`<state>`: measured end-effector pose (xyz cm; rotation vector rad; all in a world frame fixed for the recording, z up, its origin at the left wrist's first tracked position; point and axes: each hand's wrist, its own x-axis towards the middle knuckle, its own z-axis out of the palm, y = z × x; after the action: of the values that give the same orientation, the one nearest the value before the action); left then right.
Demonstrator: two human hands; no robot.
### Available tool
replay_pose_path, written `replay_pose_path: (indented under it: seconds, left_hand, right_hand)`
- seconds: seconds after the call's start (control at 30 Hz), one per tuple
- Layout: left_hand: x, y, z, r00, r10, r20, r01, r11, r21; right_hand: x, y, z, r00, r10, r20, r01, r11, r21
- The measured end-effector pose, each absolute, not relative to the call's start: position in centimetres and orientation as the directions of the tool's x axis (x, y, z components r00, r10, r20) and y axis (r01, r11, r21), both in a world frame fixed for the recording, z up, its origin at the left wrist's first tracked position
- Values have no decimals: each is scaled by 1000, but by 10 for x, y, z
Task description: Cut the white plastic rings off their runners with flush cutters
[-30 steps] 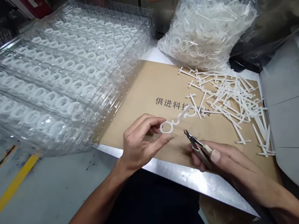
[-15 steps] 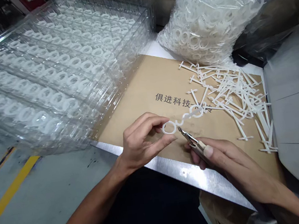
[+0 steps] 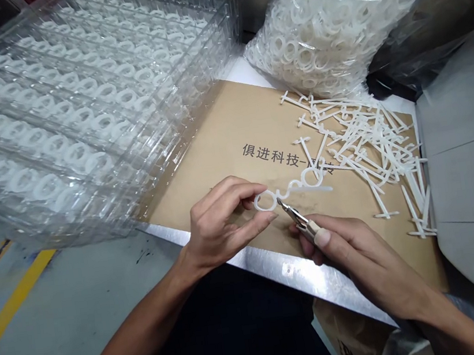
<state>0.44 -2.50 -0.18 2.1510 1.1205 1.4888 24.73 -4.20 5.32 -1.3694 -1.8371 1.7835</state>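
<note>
My left hand (image 3: 221, 226) pinches a white plastic moulded piece (image 3: 293, 186) by the ring at its left end; a second ring and a thin runner stick out to the right. My right hand (image 3: 352, 255) is closed round small cutting pliers (image 3: 295, 214). The plier tips touch the piece just right of the held ring. Both hands hover over a brown cardboard sheet (image 3: 235, 131) printed with characters, near the table's metal front edge (image 3: 275, 268).
A stack of clear plastic trays (image 3: 79, 105) filled with white rings fills the left. A clear bag of white moulded parts (image 3: 330, 19) stands at the back. Several cut white runners (image 3: 368, 148) lie scattered on the cardboard's right side. Grey floor with a yellow line lies lower left.
My right hand has moved the pliers left and up, from apart from the piece to touching it beside the held ring. My left hand has stayed almost still.
</note>
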Motion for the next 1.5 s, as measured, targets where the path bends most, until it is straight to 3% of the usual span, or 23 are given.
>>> replay_pose_path:
  seconds: [1.5]
  left_hand:
    - [5, -26, -3, 193, 765, 615, 445, -627, 639]
  right_hand:
    - [241, -46, 52, -483, 780, -398, 513, -117, -851]
